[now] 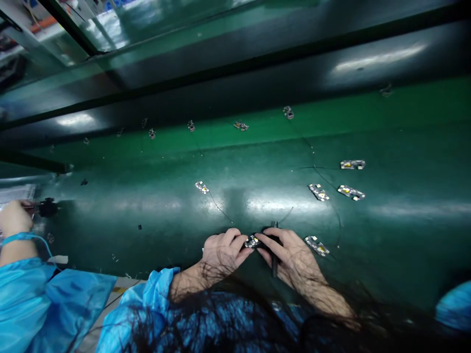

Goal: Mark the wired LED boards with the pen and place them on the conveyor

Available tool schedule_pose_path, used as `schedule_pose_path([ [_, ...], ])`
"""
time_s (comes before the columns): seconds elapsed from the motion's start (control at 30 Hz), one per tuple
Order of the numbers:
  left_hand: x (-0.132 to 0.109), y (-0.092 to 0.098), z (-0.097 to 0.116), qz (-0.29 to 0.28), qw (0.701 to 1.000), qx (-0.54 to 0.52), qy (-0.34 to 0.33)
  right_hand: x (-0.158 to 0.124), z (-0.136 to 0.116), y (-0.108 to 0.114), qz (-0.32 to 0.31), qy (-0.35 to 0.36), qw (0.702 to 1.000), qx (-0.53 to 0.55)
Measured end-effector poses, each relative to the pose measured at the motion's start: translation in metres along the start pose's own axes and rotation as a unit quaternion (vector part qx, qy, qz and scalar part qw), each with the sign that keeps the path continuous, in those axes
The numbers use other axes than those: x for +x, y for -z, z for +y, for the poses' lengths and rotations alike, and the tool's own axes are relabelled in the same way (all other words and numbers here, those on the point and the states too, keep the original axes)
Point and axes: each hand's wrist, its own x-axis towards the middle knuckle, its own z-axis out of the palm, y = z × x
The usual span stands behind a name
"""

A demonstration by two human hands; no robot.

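— What are the hands on?

— The left hand [222,252] and right hand [292,257] meet around a small rectangular white-and-black circuit board [252,241], near the front of the glossy green worktop [257,166].

— And the fingers?

— The left fingers [235,240] are closed on the board's left end. The right fingers [265,242] are curled around its other end, beside a slim black tool [274,262]; I can't tell whether they grip that too.

— What's nearby?

— Similar white-and-yellow circuit boards lie scattered, one [316,245] just beside the right hand. Far left, a co-worker's hand [14,219], with a blue sleeve [22,304], holds a small black object [47,207].
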Motion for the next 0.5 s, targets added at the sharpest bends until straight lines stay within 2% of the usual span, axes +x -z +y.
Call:
schedule_pose_path([
  [0.2, 0.000, -0.001, 0.001, -0.004, 1.000, -0.009, 0.010, -0.011, -0.004, -0.002, 0.074, -0.023, 0.994, 0.080],
  [0.27, -0.001, -0.004, 0.001, -0.002, 1.000, -0.018, 0.018, -0.013, -0.004, -0.004, 0.074, -0.024, 0.995, 0.067],
  [0.4, -0.005, -0.008, 0.002, 0.010, 0.998, -0.048, 0.032, -0.012, 0.004, -0.017, 0.034, 0.025, 0.999, 0.016],
  [0.5, -0.006, -0.004, 0.000, 0.021, 0.995, -0.086, 0.044, -0.004, 0.007, -0.030, 0.082, -0.016, 0.992, 0.100],
])
